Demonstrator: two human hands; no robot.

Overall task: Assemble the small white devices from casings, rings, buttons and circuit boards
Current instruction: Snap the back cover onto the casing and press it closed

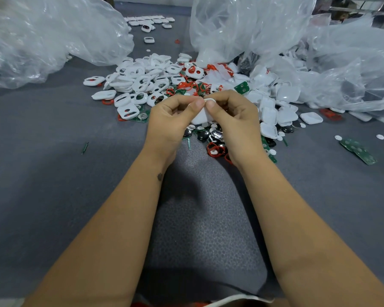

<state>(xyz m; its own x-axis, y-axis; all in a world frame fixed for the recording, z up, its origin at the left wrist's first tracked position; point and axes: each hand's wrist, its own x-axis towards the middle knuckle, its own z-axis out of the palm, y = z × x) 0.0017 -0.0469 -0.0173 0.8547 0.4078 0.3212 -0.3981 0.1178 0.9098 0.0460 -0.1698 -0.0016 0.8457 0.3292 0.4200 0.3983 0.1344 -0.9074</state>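
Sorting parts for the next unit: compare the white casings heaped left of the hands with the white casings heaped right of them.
The left casings have cut-out openings in their faces, some showing red rings; the right casings have plain closed faces. The left casings look flatter, like frames; the right casings look deeper, like shallow shells. Both are white, rounded-square and piled loose on the grey table. Both hands, left hand and right hand, pinch a white piece between them.

A small assembly workshop, probably factory piecework: a grey tabletop (42,134) heaped with loose white casings (140,78), red rings (187,85) and green circuit boards (242,87), spilling from big clear plastic bags (248,27).
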